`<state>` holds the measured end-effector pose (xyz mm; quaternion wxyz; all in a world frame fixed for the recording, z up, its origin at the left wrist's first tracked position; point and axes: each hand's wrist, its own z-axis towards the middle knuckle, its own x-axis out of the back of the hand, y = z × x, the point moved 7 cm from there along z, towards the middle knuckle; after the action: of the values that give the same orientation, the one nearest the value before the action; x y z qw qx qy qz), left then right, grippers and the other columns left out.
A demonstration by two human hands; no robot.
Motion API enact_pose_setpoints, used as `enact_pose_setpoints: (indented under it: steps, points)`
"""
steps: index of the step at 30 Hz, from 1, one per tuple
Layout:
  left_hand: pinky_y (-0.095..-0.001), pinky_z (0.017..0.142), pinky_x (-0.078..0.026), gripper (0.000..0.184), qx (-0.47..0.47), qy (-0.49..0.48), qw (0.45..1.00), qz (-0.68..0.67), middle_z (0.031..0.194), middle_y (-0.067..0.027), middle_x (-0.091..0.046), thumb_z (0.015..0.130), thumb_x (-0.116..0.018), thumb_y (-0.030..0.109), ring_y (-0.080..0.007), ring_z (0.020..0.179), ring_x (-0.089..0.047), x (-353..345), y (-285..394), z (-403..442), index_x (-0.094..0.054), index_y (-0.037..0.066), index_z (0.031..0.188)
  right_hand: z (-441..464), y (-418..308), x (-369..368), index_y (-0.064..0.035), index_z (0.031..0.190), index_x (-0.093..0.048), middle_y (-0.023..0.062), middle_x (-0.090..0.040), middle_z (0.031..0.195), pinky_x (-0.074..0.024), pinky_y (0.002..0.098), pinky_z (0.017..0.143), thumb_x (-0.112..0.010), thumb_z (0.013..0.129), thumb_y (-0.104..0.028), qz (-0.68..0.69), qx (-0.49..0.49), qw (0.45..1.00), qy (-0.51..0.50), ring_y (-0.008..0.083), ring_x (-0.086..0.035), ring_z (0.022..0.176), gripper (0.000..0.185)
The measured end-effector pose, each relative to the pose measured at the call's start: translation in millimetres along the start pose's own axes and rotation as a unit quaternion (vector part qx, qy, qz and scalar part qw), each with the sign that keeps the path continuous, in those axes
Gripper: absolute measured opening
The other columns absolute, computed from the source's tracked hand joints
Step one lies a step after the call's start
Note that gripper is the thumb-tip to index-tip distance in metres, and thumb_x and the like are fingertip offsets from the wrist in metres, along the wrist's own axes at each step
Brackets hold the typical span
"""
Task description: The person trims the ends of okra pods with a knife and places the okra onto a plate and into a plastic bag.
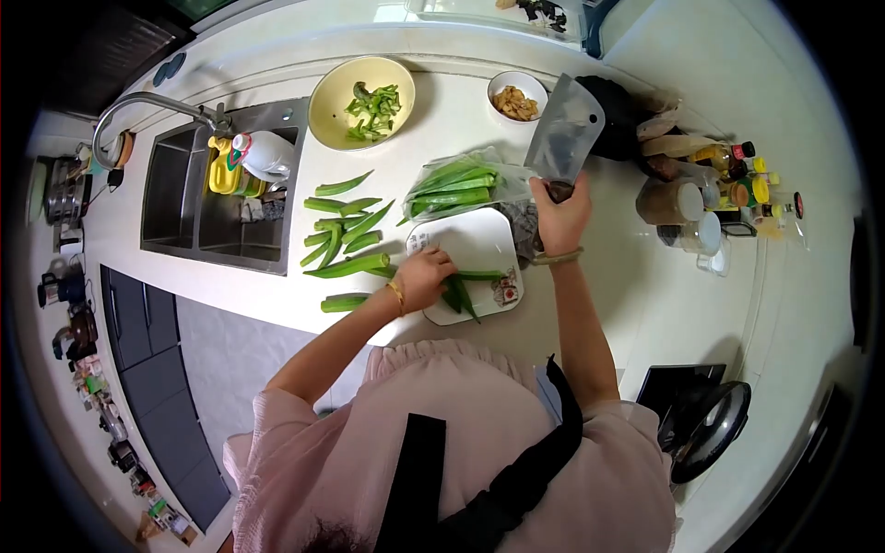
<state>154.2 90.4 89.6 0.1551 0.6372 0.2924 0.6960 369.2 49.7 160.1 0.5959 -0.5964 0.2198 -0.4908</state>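
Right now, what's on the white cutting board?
Long green pods lie on the white cutting board. The left hand covers part of them, so what's beneath it, and their full count, can't be seen.

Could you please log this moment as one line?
left hand: at okra on board | right hand: holds cleaver, off board | yellow bowl: cut greens

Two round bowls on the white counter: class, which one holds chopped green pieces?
The large pale-yellow bowl, nearer the steel sink; the small white bowl holds brown pieces.
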Motion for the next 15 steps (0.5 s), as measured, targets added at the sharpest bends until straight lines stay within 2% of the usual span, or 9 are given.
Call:
enact_pose_setpoints:
  steps: [1, 2, 4, 5, 7, 8, 10, 12, 15]
  points:
    - [-0.0361, 0.071, -0.046, 0.025, 0.078, -0.014, 0.997, -0.013, 0.085, -0.0095, -0.056, 0.060, -0.069, 0.012, -0.0275, 0.083, -0.054, -8, -4, -4, -0.059, 0.007, 0.083, -1, -2, 1, -0.0002, 0.092, -0.051, 0.0061, -0.060, 0.069, -0.0462, 0.0262, 0.059, -0.069, 0.066, -0.008, -0.001, 0.002, 1.000, 0.000, 0.0128, -0.058, 0.061, 0.032]
    - [-0.0361, 0.071, -0.046, 0.025, 0.078, -0.013, 0.997, -0.014, 0.085, -0.0095, -0.056, 0.060, -0.069, 0.012, -0.0275, 0.083, -0.054, -12, 0, -6, -0.059, 0.007, 0.083, -1, -5, 1, 0.0000, 0.091, -0.051, 0.0064, -0.060, 0.069, -0.0461, 0.0262, 0.059, -0.069, 0.066, -0.007, 0.011, 0.000, 1.000, -0.002, 0.0130, -0.058, 0.060, 0.033]
    - [-0.0373, 0.068, -0.046, 0.024, 0.260, -0.067, 0.963, -0.018, 0.086, -0.0102, -0.055, 0.063, -0.070, 0.018, -0.0279, 0.080, -0.055, -21, -17, -16, -0.058, 0.007, 0.080, -2, -5, 1, 0.0002, 0.091, -0.051, 0.0066, -0.060, 0.069, -0.0460, 0.0262, 0.059, -0.069, 0.066, -0.007, 0.024, -0.002, 1.000, -0.004, 0.0132, -0.058, 0.060, 0.033]
    - [-0.0373, 0.068, -0.046, 0.024, 0.260, -0.067, 0.963, -0.017, 0.086, -0.0102, -0.055, 0.063, -0.070, 0.018, -0.0279, 0.080, -0.055, -22, -15, -19, -0.058, 0.007, 0.080, -3, -3, 2, 0.0003, 0.091, -0.051, 0.0067, -0.060, 0.068, -0.0458, 0.0263, 0.059, -0.069, 0.065, -0.007, 0.024, 0.002, 1.000, -0.004, 0.0133, -0.057, 0.060, 0.033]
    - [-0.0385, 0.065, -0.046, 0.028, 0.226, 0.023, 0.974, -0.001, 0.085, -0.0111, -0.056, 0.065, -0.069, 0.023, -0.0295, 0.077, -0.056, -11, -7, -21, -0.057, 0.008, 0.085, -6, -1, 3, 0.0005, 0.091, -0.051, 0.0068, -0.059, 0.068, -0.0456, 0.0263, 0.058, -0.069, 0.065, -0.007, 0.024, 0.003, 1.000, -0.005, 0.0134, -0.057, 0.059, 0.033]
    - [-0.0385, 0.065, -0.046, 0.028, 0.228, 0.021, 0.973, 0.000, 0.085, -0.0111, -0.056, 0.065, -0.069, 0.023, -0.0295, 0.077, -0.056, -13, -6, -20, -0.057, 0.008, 0.085, -7, -1, 2, 0.0004, 0.091, -0.051, 0.0067, -0.059, 0.068, -0.0455, 0.0264, 0.058, -0.069, 0.065, -0.007, 0.015, 0.001, 1.000, -0.006, 0.0134, -0.056, 0.059, 0.033]
    - [-0.0385, 0.065, -0.045, 0.033, 0.190, 0.110, 0.975, 0.025, 0.082, -0.0118, -0.056, 0.066, -0.069, 0.025, -0.0305, 0.076, -0.056, -4, 3, -7, -0.055, 0.008, 0.091, -9, -1, 1, 0.0004, 0.090, -0.051, 0.0066, -0.059, 0.067, -0.0453, 0.0264, 0.058, -0.069, 0.065, -0.007, 0.009, 0.000, 1.000, -0.008, 0.0133, -0.056, 0.059, 0.032]
    - [-0.0384, 0.065, -0.045, 0.035, 0.228, 0.082, 0.969, 0.053, 0.082, -0.0124, -0.056, 0.067, -0.069, 0.025, -0.0319, 0.077, -0.056, -23, -4, 2, -0.054, 0.008, 0.094, -10, 0, 0, 0.0004, 0.091, -0.051, 0.0064, -0.059, 0.068, -0.0452, 0.0264, 0.058, -0.070, 0.065, -0.008, 0.021, -0.004, 1.000, -0.009, 0.0132, -0.056, 0.059, 0.033]
    - [-0.0395, 0.060, -0.047, 0.036, 0.270, 0.042, 0.962, 0.006, 0.083, -0.0116, -0.055, 0.072, -0.064, 0.028, -0.0308, 0.071, -0.057, -41, -9, 1, -0.052, 0.007, 0.098, -11, 0, -1, 0.0005, 0.091, -0.051, 0.0059, -0.059, 0.068, -0.0452, 0.0262, 0.059, -0.070, 0.066, -0.008, 0.031, -0.014, 0.999, -0.019, 0.0130, -0.055, 0.059, 0.033]
